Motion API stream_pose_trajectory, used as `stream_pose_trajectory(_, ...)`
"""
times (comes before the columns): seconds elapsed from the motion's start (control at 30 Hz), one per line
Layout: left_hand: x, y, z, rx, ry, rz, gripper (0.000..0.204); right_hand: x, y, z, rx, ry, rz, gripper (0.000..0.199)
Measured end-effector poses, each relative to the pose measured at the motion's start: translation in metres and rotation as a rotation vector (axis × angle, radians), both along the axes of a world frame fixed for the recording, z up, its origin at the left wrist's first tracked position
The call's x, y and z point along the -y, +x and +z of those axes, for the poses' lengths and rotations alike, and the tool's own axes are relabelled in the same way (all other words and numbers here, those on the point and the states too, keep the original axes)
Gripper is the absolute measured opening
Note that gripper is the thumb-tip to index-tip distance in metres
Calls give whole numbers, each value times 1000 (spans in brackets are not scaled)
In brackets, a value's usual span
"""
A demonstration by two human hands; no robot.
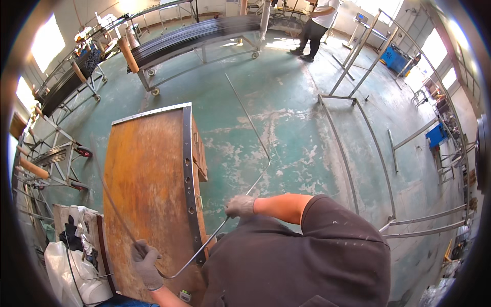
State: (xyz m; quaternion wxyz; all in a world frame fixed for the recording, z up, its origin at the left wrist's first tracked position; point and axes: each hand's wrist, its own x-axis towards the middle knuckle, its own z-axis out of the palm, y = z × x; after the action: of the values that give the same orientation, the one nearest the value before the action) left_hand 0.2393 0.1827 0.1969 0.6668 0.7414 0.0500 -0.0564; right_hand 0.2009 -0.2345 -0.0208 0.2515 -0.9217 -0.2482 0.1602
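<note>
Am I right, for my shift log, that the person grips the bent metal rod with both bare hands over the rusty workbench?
Not quite: the head view shows both hands, left hand and right hand, in grey work gloves, gripping the bent metal rod beside the rusty workbench.

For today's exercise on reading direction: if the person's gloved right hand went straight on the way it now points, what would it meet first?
The right hand, closed on the bent metal rod, points left toward the rusty workbench. It would probably meet the bench's steel edge strip first, though depth is hard to judge in this fisheye view.
</note>
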Motion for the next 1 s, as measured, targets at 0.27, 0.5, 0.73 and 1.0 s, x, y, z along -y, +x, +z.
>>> stream_pose_trajectory(0.27,112,-63,21,-14,2,-75,31,28,-61,-69,-98,189,-45,14)
stream_pose_trajectory(0.5,179,-107,11,-190,32,-105,26,53,-101,-79,-283,64,-90,38)
stream_pose_trajectory(0.73,200,-165,-31,-260,98,-211,26,111,-142,-35,-461,57,-324,42)
stream_pose_trajectory(1.0,189,-204,-16,-328,71,-65,29,98,-170,-47,-434,182,-403,38)
